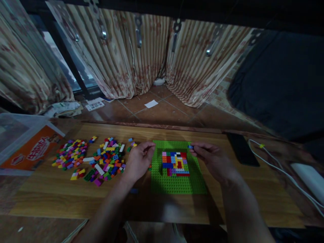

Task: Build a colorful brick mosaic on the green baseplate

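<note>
Wooden table (76,199) (baseplate (177,185), bricks (88,157), phone (241,149))

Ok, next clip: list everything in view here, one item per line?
green baseplate: one, table centre
brick mosaic: one patch, mixed colours, on the baseplate
loose bricks: many, mixed colours, table left
small blue brick: one, in right grip
wooden table: one, brown
phone: one, black, table right
cable: one, white, far right
plastic bin: one, clear, left edge
curtains: striped, behind
left hand: at baseplate's left edge
right hand: pinching the blue brick
</note>
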`<state>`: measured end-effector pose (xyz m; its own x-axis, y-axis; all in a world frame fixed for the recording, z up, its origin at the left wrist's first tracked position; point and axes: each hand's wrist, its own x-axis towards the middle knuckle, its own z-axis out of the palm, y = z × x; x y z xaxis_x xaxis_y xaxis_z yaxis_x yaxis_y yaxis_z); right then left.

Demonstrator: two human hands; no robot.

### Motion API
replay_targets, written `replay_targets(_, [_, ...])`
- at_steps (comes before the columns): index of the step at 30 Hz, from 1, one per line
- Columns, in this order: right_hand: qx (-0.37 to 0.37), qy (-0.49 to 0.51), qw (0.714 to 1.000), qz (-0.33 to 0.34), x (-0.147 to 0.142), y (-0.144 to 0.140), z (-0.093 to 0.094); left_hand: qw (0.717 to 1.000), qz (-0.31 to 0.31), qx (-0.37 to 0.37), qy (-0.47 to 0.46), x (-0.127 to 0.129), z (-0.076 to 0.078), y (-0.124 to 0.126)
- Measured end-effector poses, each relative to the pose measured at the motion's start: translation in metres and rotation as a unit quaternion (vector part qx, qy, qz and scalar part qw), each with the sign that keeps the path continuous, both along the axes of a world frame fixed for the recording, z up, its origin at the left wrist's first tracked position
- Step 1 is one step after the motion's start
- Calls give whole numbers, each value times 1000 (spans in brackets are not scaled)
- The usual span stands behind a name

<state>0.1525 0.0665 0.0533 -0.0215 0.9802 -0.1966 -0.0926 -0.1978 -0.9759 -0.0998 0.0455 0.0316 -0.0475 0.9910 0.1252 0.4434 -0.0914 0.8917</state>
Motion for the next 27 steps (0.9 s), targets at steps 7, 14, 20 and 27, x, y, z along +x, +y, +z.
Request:
replay_targets(7, [-18,-62,997,42,8,-2,-5,999,-20,-10,25,14,-4,-1])
replay_targets(14, [-37,-72,996,42,3,-4,-5,1000,-21,-5,13,15,-5,1])
replay_targets(20, [-32,-116,993,20,-1,-2,-7,1000,19,15,-3,-3,-2,5])
replay_targets(27, [16,-138,987,79,-16,-10,-5,986,139,62,-72,-51,-2,16])
